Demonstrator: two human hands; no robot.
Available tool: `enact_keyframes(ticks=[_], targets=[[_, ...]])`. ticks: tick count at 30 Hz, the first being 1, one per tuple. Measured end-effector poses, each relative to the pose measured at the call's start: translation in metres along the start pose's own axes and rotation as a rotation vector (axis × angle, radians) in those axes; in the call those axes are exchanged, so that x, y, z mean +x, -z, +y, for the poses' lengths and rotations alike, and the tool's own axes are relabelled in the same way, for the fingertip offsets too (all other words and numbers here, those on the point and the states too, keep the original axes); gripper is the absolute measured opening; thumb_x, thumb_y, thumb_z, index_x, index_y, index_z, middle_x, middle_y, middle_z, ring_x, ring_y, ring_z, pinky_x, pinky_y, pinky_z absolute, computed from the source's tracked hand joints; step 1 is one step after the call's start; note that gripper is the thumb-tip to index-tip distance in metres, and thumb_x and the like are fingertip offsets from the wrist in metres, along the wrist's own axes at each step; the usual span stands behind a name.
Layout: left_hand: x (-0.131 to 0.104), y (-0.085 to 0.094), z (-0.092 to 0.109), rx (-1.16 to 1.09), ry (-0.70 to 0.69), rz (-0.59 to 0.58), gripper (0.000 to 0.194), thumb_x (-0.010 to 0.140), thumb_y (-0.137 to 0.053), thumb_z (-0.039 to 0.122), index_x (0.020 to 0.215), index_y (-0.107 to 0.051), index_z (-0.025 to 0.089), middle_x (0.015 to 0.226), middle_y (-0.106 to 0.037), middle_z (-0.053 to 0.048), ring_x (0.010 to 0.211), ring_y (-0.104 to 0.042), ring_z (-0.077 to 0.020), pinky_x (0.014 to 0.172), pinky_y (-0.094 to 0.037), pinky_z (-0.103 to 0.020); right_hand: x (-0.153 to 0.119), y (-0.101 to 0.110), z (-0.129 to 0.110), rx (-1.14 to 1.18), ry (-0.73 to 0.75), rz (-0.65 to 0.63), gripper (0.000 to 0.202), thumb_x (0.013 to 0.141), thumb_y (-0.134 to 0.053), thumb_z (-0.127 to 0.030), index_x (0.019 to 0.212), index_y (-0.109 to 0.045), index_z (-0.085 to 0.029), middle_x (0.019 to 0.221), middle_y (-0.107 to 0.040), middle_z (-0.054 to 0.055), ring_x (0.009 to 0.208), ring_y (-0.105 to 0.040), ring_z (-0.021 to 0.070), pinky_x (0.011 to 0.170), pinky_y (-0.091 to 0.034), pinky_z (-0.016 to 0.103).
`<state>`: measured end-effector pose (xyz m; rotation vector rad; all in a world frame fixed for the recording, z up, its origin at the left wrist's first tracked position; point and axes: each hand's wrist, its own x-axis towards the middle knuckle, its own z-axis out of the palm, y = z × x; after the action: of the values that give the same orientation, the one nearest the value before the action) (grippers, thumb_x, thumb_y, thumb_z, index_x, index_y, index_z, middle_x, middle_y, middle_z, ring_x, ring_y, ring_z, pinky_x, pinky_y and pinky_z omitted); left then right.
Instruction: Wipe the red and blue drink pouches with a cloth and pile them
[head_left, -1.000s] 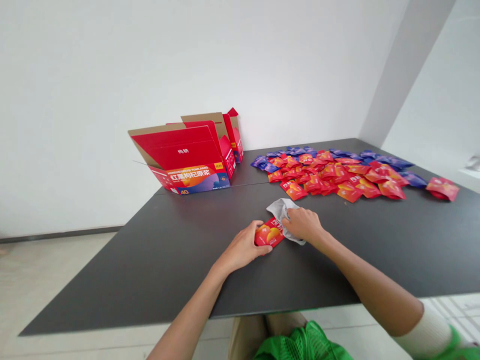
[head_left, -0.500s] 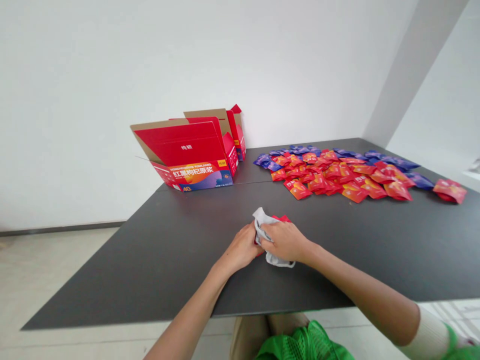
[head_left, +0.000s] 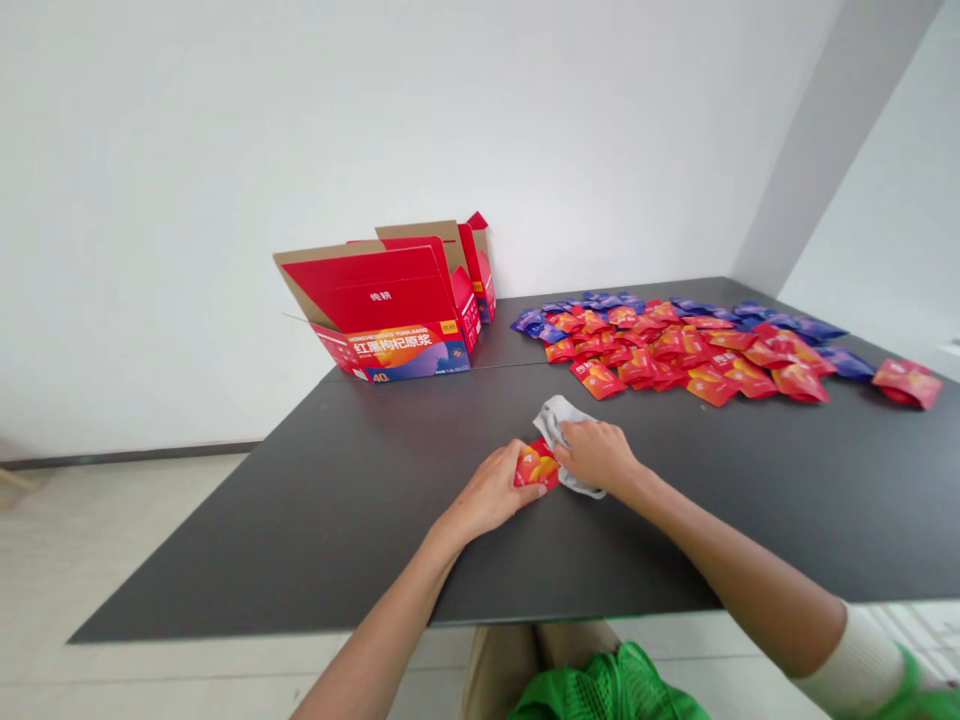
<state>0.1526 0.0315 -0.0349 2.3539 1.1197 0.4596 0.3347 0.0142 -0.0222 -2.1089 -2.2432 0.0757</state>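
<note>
A red and orange pouch (head_left: 537,466) lies near the front middle of the dark table. My left hand (head_left: 495,488) grips its left end, thumb along the near edge and fingers at the far edge. Bunched under my right hand (head_left: 598,456) is a light grey cloth (head_left: 556,412), its fingers closed on it. The cloth rests over the right end of the pouch and hides that part.
Open red cartons (head_left: 409,350) stand at the back left of the table (head_left: 360,520). Red pouches (head_left: 660,350) lie heaped at the back right, with purple pouches (head_left: 806,325) behind and among them. A single red pouch (head_left: 906,383) sits at the far right.
My right hand has moved right and slightly away with the cloth, uncovering the pouch's printed front. My left hand now shows its thumb on the pouch's near edge. The view has shifted slightly.
</note>
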Motion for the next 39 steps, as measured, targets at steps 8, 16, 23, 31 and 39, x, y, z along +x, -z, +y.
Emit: enact_keyframes(ticks=[8, 16, 23, 31, 39], targets=[[-0.002, 0.019, 0.001, 0.071, -0.080, 0.160, 0.013, 0.081, -0.045, 0.020, 0.091, -0.053, 0.023, 0.095, -0.058, -0.002, 0.089, -0.055, -0.0172, 0.081, -0.040, -0.028, 0.017, 0.010, 0.058, 0.182, -0.218, 0.072, 0.039, 0.087, -0.028, -0.042, 0.090, -0.056, -0.016, 0.086, -0.063, 0.010, 0.078, -0.058, 0.0195, 0.063, -0.035, 0.024], [-0.008, 0.011, -0.002, 0.021, -0.172, 0.063, 0.044, 0.071, -0.065, 0.035, 0.112, -0.050, 0.024, 0.119, -0.051, -0.004, 0.111, -0.047, -0.0213, 0.098, -0.034, -0.034, 0.014, 0.009, 0.052, 0.280, -0.116, 0.244, 0.037, 0.087, -0.028, -0.043, 0.082, -0.053, -0.017, 0.073, -0.060, 0.004, 0.065, -0.053, 0.0138, 0.056, -0.027, 0.022], [-0.007, 0.010, -0.017, 0.031, -0.024, 0.083, 0.059, 0.066, -0.069, 0.041, 0.117, -0.046, 0.022, 0.114, -0.053, -0.006, 0.104, -0.051, -0.0237, 0.091, -0.039, -0.037, 0.009, 0.004, 0.036, 0.186, -0.065, 0.162, 0.036, 0.088, -0.029, -0.043, 0.088, -0.054, -0.017, 0.078, -0.062, 0.007, 0.071, -0.057, 0.0161, 0.058, -0.029, 0.023], [0.000, -0.001, -0.003, -0.151, -0.142, 0.043, 0.040, 0.069, -0.062, 0.020, 0.107, -0.051, 0.019, 0.106, -0.057, -0.005, 0.098, -0.054, -0.0218, 0.088, -0.041, -0.034, -0.011, -0.005, -0.028, 0.115, 0.326, 0.088, 0.033, 0.086, -0.033, -0.038, 0.097, -0.056, -0.018, 0.095, -0.064, 0.009, 0.086, -0.059, 0.0196, 0.073, -0.038, 0.027], [0.004, -0.005, -0.007, -0.067, -0.088, 0.070, 0.046, 0.068, -0.066, 0.032, 0.110, -0.049, 0.019, 0.106, -0.056, -0.005, 0.098, -0.054, -0.0229, 0.087, -0.041, -0.036, -0.003, 0.002, -0.013, 0.042, 0.165, -0.002, 0.035, 0.085, -0.034, -0.035, 0.101, -0.059, -0.016, 0.096, -0.064, 0.012, 0.089, -0.060, 0.0221, 0.076, -0.041, 0.031]])
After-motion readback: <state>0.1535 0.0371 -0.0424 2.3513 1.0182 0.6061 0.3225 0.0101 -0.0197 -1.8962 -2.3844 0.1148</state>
